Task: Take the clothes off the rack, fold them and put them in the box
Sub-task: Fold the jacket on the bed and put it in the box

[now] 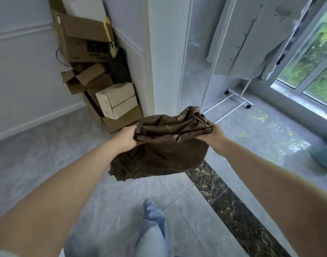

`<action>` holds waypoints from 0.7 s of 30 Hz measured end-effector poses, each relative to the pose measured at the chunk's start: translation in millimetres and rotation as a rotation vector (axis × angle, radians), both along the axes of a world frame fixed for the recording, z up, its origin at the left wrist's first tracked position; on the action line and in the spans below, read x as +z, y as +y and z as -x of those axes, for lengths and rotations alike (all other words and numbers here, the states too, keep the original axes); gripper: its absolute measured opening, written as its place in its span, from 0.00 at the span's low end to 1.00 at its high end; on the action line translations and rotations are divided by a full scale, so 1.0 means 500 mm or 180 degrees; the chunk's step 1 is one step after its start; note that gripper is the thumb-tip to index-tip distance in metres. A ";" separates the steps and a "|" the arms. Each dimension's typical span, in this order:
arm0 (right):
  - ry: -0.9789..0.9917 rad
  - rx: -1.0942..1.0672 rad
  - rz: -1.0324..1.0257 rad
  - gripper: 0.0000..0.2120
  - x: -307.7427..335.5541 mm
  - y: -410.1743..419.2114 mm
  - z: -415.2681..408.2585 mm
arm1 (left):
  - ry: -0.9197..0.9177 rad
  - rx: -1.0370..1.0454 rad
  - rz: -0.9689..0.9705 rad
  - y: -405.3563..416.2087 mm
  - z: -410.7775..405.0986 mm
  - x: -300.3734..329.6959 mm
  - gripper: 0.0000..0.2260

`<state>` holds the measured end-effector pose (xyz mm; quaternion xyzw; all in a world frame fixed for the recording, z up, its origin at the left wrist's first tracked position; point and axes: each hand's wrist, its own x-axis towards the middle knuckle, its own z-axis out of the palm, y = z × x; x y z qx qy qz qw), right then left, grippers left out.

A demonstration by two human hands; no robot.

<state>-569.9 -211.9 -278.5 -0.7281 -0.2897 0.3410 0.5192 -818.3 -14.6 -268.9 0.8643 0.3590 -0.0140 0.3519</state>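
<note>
A brown garment (164,145), bunched and partly folded, hangs in the air in front of me at mid-frame. My left hand (126,136) grips its left edge and my right hand (213,133) grips its right edge, both arms stretched forward. Its elastic hem droops at the lower left. At the upper right, a white wheeled clothes rack (237,101) stands by the window with a pale buttoned shirt (251,38) and other clothes hanging on it. A heap of cardboard boxes (96,71) leans in the corner at the upper left, some of them open.
A white pillar (164,52) stands between the boxes and the rack. The floor is grey tile with a dark marble strip (224,201) running toward me. My leg in blue jeans (151,229) steps forward below. A teal object (324,156) lies at the right edge.
</note>
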 end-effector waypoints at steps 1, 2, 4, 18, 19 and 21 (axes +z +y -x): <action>-0.0007 0.0001 0.0033 0.20 -0.010 0.017 -0.027 | 0.0063 -0.0002 0.0032 0.022 -0.026 -0.009 0.13; 0.0019 0.0008 0.0050 0.20 -0.017 0.031 -0.047 | 0.0126 -0.0019 0.0053 0.041 -0.046 -0.020 0.14; 0.0058 0.0001 0.0101 0.21 -0.027 0.065 -0.089 | 0.0200 -0.0092 0.0159 0.084 -0.087 -0.035 0.18; 0.0165 0.0299 0.0605 0.23 -0.076 0.355 -0.428 | 0.0462 0.0248 0.0487 0.346 -0.415 -0.121 0.10; 0.0209 0.0363 0.0657 0.22 -0.086 0.366 -0.453 | 0.0478 0.0273 0.0501 0.355 -0.435 -0.131 0.12; 0.0296 0.0451 0.0757 0.21 -0.111 0.392 -0.512 | 0.0558 0.0323 0.0511 0.383 -0.480 -0.171 0.14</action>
